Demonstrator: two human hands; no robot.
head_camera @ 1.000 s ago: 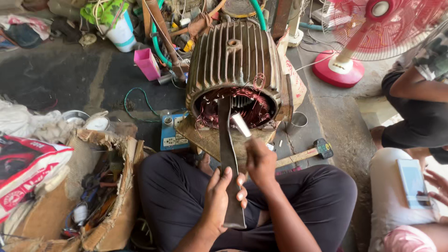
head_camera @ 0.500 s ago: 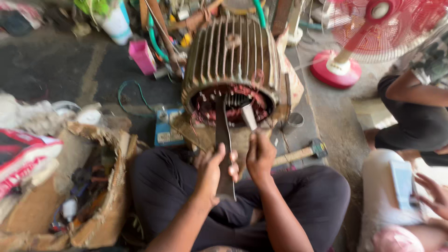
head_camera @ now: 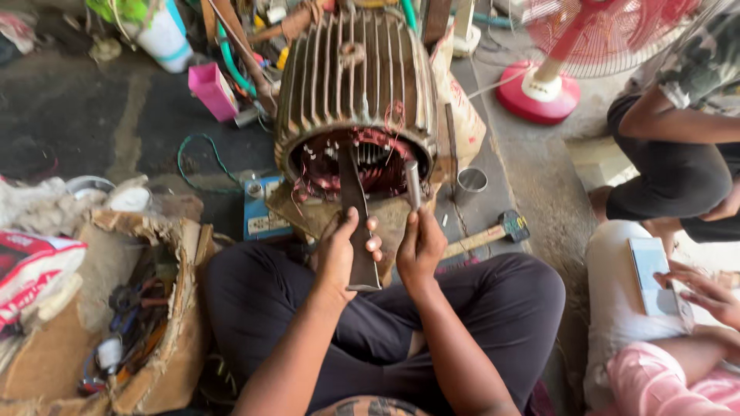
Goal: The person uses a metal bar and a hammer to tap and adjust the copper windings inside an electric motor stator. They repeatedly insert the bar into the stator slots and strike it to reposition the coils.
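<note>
A big finned electric motor housing (head_camera: 354,77) lies on its side in front of me, its open end showing reddish copper windings (head_camera: 385,166). My left hand (head_camera: 339,254) grips a long flat dark metal bar (head_camera: 354,208) whose far end reaches into the opening. My right hand (head_camera: 420,246) holds a short light metal rod (head_camera: 413,183) upright against the lower rim of the opening. Both hands rest above my crossed legs in dark trousers.
A hammer (head_camera: 493,235) lies on the floor at my right. A torn cardboard box (head_camera: 146,308) with tools sits left, a blue meter (head_camera: 262,216) beside the motor, a pink cup (head_camera: 212,88) behind. A red fan base (head_camera: 536,92) and two seated people (head_camera: 671,177) are to the right.
Both hands have shifted forward toward the motor opening. The flat bar now reaches deeper into the windings, and the short rod stands closer to the rim.
</note>
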